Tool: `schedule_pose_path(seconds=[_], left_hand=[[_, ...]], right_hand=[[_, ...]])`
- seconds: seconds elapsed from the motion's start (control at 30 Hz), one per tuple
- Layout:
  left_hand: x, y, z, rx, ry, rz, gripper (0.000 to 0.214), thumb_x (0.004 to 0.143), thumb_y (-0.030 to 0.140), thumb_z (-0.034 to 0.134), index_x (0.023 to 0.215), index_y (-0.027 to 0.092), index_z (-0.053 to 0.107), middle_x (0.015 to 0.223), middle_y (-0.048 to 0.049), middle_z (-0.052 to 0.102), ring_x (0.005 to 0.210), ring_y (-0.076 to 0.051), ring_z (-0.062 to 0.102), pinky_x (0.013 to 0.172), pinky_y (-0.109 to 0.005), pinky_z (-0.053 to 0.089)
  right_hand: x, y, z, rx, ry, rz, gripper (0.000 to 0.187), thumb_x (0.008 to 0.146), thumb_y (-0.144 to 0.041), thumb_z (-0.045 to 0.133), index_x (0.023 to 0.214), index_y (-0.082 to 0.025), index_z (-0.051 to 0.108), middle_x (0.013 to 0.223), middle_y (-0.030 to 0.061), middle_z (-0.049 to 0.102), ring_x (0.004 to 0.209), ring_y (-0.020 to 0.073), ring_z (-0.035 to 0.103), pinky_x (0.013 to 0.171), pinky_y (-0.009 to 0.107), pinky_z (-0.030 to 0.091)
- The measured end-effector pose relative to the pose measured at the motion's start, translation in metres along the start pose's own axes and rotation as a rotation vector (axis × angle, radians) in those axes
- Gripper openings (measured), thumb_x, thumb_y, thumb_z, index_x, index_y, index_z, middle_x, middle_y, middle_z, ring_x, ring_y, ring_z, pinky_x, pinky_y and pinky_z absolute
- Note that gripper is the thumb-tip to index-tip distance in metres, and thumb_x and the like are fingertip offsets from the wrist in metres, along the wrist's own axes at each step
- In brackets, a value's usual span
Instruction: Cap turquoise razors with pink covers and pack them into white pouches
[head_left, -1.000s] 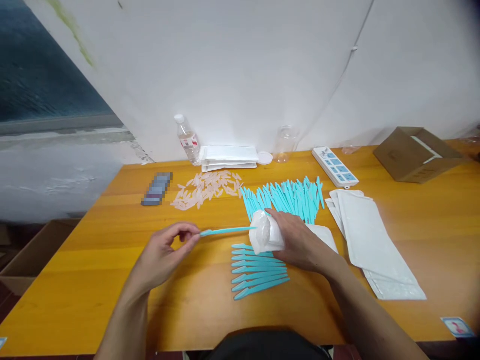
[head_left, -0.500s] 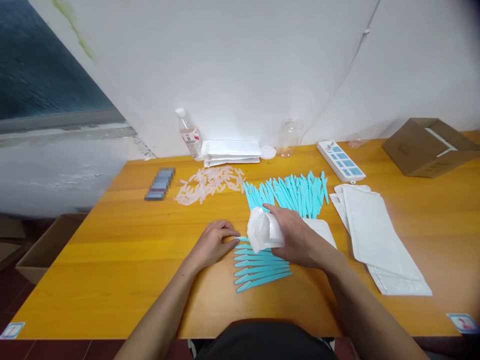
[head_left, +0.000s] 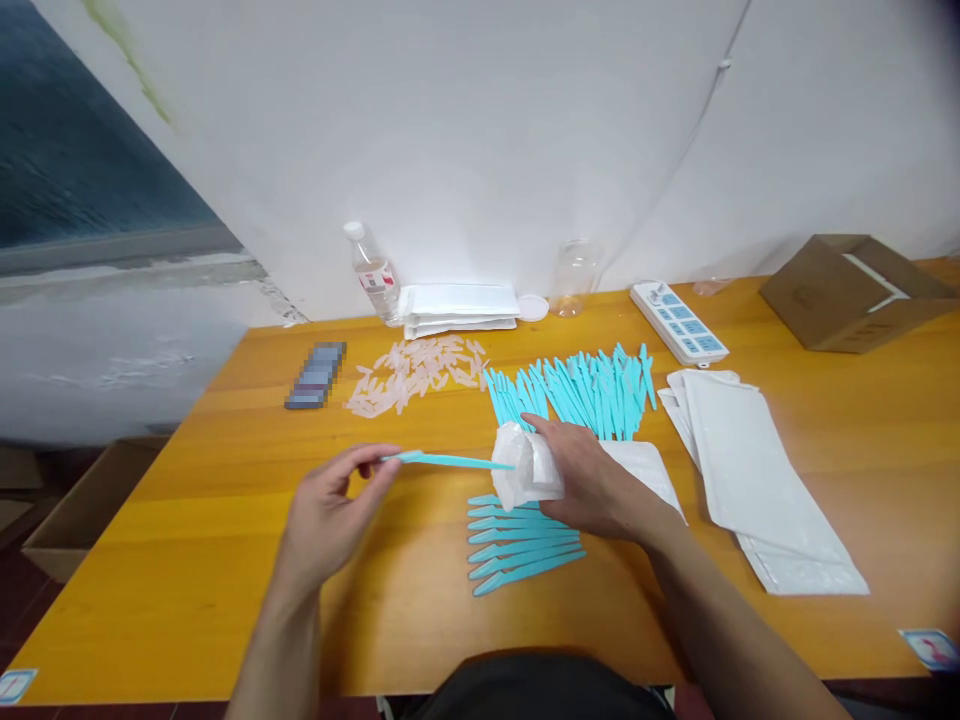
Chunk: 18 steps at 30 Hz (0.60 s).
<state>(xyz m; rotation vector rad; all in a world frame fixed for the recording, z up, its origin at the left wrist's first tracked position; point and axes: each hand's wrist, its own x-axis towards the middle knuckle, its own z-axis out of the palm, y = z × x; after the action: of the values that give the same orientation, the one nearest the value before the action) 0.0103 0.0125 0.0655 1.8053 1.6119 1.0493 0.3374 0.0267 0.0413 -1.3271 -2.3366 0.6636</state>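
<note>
We pinch a turquoise stick [head_left: 457,461] by its broad end between the fingers of our left hand [head_left: 326,515]. It is held above the surface [head_left: 405,620], its long axis running left to right, almost level, dipping slightly rightward. Its narrow tip points right, at the open mouth of a white pouch [head_left: 517,470]. Our right hand [head_left: 596,482] has its fingers closed around that pouch, whose mouth faces left, toward the stick. Below the pouch we see a row of sticks [head_left: 525,548] lying roughly side by side, broad ends left, the nearest slanting so its right end sits farther from us. Beyond our right hand, a heap of sticks [head_left: 592,390] points mostly away from us.
</note>
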Motion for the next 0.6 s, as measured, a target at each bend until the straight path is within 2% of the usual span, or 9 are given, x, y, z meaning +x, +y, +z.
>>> schedule_pose_path(seconds=[0.13,0.2,0.3,0.43,0.5,0.6], left_hand=[[0.005,0.042,0.068,0.006,-0.205,0.319,0.021,0.096,0.034,0.060,0.108,0.030,0.077,0.102,-0.0051,0.072,0.097,-0.021,0.063,0.091,-0.037,0.050],[0.005,0.044,0.086,-0.042,-0.212,0.317,0.027,0.098,0.032,0.056,0.118,0.031,0.074,0.109,-0.0069,0.067,0.104,-0.021,0.060,0.095,-0.037,0.049],[0.001,0.023,0.081,-0.070,-0.183,0.191,0.027,0.099,0.034,0.055,0.117,0.027,0.073,0.105,-0.0070,0.063,0.103,-0.020,0.060,0.092,-0.034,0.049],[-0.006,-0.008,0.064,0.113,-0.431,0.180,0.018,0.091,0.034,0.067,0.104,0.026,0.077,0.102,-0.0059,0.065,0.099,-0.021,0.060,0.089,-0.036,0.047],[-0.009,-0.014,0.067,0.190,-0.475,0.176,0.015,0.092,0.032,0.065,0.100,0.026,0.076,0.103,-0.0059,0.066,0.100,-0.022,0.060,0.090,-0.037,0.046],[-0.010,-0.014,0.078,0.183,-0.465,0.163,0.015,0.095,0.029,0.059,0.095,0.023,0.073,0.103,-0.0060,0.068,0.100,-0.022,0.061,0.091,-0.037,0.046]], right_hand=[[-0.001,-0.003,-0.001,0.053,0.025,-0.059,0.094,0.069,-0.018,0.066,0.154,-0.022,0.026,0.141,0.0149,0.052,0.130,0.0348,0.047,0.107,0.054,0.038],[-0.003,-0.002,-0.003,0.076,0.045,-0.070,0.096,0.069,-0.017,0.066,0.155,-0.024,0.024,0.142,0.0141,0.051,0.131,0.0345,0.046,0.107,0.055,0.037],[-0.005,0.000,-0.004,0.088,0.040,-0.040,0.096,0.069,-0.017,0.066,0.155,-0.024,0.024,0.141,0.0143,0.051,0.132,0.0355,0.045,0.107,0.055,0.037],[-0.004,0.001,-0.003,0.076,0.018,-0.032,0.095,0.068,-0.017,0.065,0.155,-0.021,0.025,0.139,0.0150,0.053,0.130,0.0355,0.046,0.107,0.055,0.036],[-0.002,0.000,-0.001,0.064,0.012,-0.040,0.095,0.068,-0.016,0.065,0.154,-0.020,0.025,0.139,0.0156,0.053,0.129,0.0350,0.047,0.108,0.055,0.036],[-0.002,-0.001,0.000,0.055,0.010,-0.048,0.094,0.070,-0.018,0.066,0.154,-0.020,0.025,0.139,0.0162,0.053,0.128,0.0350,0.048,0.107,0.055,0.036]])
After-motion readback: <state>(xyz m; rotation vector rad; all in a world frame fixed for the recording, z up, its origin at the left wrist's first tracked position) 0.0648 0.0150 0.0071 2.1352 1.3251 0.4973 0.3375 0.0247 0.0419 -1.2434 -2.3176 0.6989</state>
